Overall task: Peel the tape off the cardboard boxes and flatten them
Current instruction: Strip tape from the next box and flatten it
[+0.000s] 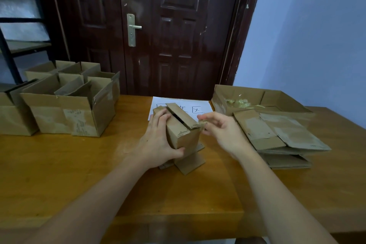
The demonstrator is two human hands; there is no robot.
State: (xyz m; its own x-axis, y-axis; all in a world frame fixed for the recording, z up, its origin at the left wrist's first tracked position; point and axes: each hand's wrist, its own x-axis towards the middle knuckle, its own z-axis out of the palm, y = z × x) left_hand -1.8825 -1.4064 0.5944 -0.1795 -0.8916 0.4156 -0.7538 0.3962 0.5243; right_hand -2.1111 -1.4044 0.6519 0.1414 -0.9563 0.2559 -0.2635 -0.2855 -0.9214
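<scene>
Mid-desk [59,174], the left hand [158,140] grips a small box [183,127] upright to steady it, while the right hand [221,128] pinches tape [202,123] at its top edge, likely peeling. Flattened boxes [277,136] lie right; untouched boxes [63,105] wait far left.

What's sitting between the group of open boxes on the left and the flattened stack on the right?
In the head view, the small box being worked on, gripped by the left hand, with the right hand pinching tape at its top edge.
</scene>
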